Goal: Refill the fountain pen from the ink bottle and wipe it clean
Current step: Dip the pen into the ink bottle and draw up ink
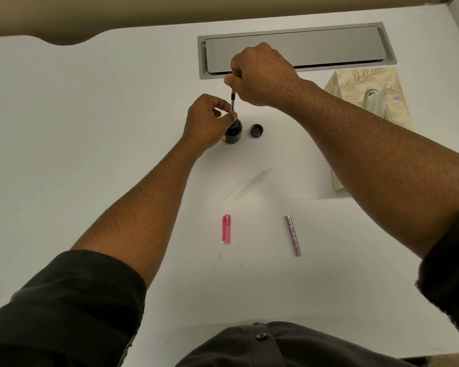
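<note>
A small dark ink bottle stands open on the white table. The slim inner part of the fountain pen stands upright with its lower end in the bottle's mouth. My left hand pinches the pen's lower end at the bottle neck and hides the bottle's left side. My right hand grips the pen's top end from above, fingers curled round it. The bottle's cap lies just right of the bottle. Nearer to me lie the pink pen cap and the silver patterned pen barrel.
A tissue box with a tissue sticking out stands at the right, partly under my right forearm. A grey cable hatch is set into the table behind the hands. A faint grey smear marks the table's middle.
</note>
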`<state>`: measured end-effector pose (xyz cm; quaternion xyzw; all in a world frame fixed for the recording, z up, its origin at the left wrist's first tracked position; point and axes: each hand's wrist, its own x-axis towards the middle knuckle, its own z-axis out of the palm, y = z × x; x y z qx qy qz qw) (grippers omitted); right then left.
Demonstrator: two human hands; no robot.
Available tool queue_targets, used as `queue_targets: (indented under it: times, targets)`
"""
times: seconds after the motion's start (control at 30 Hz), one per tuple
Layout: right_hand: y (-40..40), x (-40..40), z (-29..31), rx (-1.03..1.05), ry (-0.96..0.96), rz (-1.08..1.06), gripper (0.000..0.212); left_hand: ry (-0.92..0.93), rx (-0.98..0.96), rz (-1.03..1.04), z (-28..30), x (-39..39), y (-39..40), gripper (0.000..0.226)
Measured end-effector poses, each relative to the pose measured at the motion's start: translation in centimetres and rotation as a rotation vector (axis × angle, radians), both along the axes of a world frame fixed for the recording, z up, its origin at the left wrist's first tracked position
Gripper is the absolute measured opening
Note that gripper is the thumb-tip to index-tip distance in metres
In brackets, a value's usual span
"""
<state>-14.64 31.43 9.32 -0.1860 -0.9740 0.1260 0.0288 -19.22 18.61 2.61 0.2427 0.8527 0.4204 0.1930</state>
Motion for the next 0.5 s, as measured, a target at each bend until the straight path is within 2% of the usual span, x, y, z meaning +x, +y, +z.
queue_targets:
  times: [0.5]
  targets:
    - [0.27,-0.27,-0.37,-0.002,-0.034,0.017,0.028,0.061,0.052,-0.059,-0.44,0.08,-0.10,0.021]
